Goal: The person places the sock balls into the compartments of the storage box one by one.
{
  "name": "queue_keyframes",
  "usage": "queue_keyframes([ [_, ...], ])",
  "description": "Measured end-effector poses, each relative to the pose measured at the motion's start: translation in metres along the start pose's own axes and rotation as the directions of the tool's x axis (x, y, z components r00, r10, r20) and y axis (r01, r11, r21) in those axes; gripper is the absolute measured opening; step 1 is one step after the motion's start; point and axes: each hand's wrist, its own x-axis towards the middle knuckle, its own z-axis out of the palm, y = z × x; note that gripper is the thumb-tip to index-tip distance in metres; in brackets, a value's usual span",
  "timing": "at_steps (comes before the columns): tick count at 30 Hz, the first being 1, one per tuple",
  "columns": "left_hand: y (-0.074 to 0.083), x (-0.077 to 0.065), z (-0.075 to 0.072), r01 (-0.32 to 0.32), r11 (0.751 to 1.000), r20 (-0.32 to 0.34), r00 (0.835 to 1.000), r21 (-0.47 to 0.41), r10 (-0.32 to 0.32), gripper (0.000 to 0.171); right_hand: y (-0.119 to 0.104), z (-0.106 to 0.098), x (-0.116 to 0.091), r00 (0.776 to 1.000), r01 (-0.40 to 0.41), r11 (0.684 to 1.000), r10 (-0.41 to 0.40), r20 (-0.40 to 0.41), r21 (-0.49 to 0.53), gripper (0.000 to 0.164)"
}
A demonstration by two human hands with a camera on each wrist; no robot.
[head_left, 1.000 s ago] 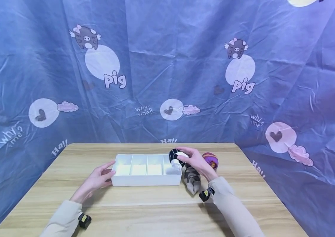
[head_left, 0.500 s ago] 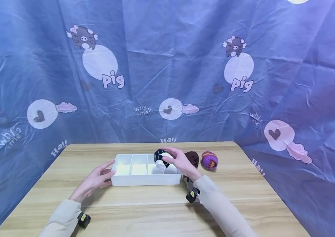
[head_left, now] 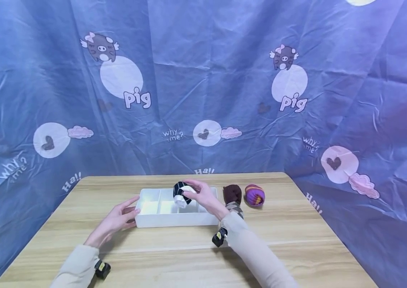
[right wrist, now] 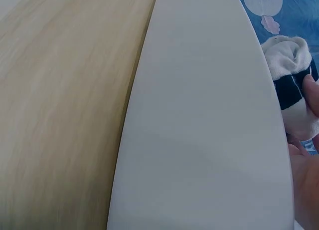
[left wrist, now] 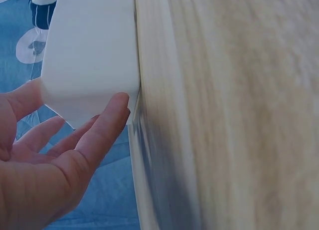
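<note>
A rolled-up black and white sock (head_left: 179,193) is pinched between the thumb and fingers of my right hand (head_left: 203,197). Both are over the middle compartments of a long white divided box (head_left: 174,220), at about rim height in the head view. In the right wrist view the sock (right wrist: 290,93) shows beyond the box's front wall (right wrist: 204,120). My left hand (head_left: 116,221) touches the box's left end. Its fingers (left wrist: 102,132) are extended and spread against the end wall in the left wrist view, with one fingertip low near the table.
Right of the box lie a dark brown rolled sock (head_left: 232,194) and a purple striped one (head_left: 254,195). A grey patterned sock (head_left: 235,208) is partly hidden behind the right forearm. Blue printed cloth (head_left: 203,88) hangs behind the wooden table (head_left: 167,256).
My right hand has moved left with the black and white sock, from the box's right end to its middle. The brown sock has come into view. My left hand stays at the box end.
</note>
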Motion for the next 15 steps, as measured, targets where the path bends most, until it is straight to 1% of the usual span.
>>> queue_keyframes([
  [5,-0.001,0.004,0.000,-0.001,1.000,0.002,1.000,0.009,0.001,0.066,-0.001,0.010,0.004,1.000,-0.006,0.999,0.006,0.005,0.031,0.053],
  [9,-0.001,0.004,-0.002,-0.001,1.000,0.005,1.000,0.008,0.001,0.067,-0.003,0.019,0.007,1.000,-0.018,0.999,0.018,0.002,0.049,0.054],
  [15,-0.003,0.002,-0.002,-0.007,1.000,0.013,1.000,0.011,0.007,0.069,0.000,0.034,0.011,1.000,-0.001,0.996,0.004,-0.030,0.087,0.052],
])
